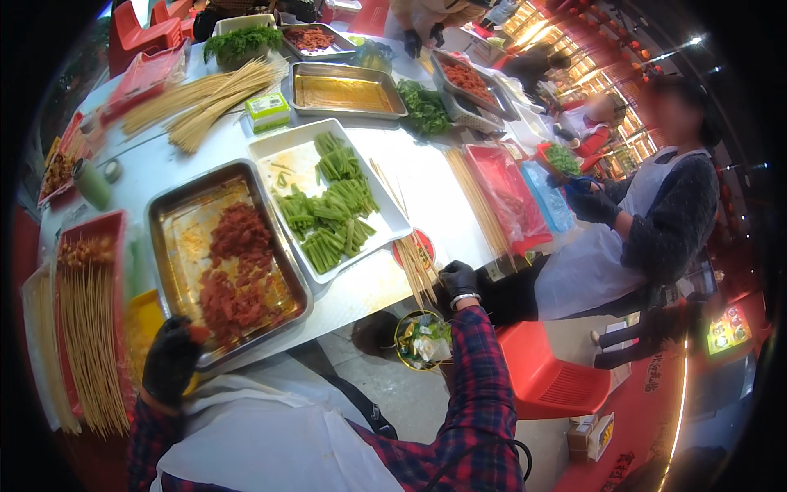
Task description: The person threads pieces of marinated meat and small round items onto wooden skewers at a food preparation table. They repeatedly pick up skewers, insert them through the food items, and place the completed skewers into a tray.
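Note:
My left hand [172,360], in a black glove, holds a small piece of red meat over the near left corner of a steel tray [230,163]. Chopped raw meat [237,246] lies along that tray's right side. Beside it stands a white plastic tray [329,129] with bundles of cut green stalks [341,209]. My right hand [458,280], also black-gloved, is at the table's near edge, touching or right beside the ends of loose wooden skewers [415,267]; whether its fingers grip one is not visible. The skewers lie partly over a round red sticker [424,246].
Left, a red tray [120,224] holds filled skewers. Skewer bundles [215,98], a green-white box [267,112] and an oily steel tray [344,67] stand farther back. A waste bin [424,338] and a red chair [547,375] are below right. A co-worker [652,203] stands right, holding greens.

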Demonstrator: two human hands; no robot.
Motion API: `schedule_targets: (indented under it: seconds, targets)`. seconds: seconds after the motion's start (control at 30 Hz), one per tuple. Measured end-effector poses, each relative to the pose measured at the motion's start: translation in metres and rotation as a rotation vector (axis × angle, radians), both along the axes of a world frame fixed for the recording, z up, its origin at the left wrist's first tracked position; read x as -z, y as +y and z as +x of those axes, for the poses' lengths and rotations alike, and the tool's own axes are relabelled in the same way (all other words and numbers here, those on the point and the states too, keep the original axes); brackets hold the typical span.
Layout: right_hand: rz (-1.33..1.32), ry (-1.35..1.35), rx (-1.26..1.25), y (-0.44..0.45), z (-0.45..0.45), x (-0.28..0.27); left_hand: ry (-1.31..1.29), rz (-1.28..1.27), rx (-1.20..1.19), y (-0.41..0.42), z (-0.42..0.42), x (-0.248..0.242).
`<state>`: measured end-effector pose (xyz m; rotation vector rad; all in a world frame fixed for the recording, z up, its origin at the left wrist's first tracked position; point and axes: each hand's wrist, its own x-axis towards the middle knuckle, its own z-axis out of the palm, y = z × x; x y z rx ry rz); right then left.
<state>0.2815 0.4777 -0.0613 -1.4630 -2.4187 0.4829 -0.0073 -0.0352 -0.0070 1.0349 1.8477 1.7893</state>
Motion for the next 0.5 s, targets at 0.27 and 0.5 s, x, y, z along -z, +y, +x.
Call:
schedule_targets:
  seconds: [0.27, 0.5]
  targets:
    - [0.01, -0.128, -0.064, -0.001, 0.004, -0.013, -0.726, 0.135, -0.012, -0.009, -0.007, 0.018]
    - [-0.084, -0.016, -0.194, 0.009, 0.009, -0.01, -0.109, -0.039, 0.092, -0.007, -0.008, 0.013]
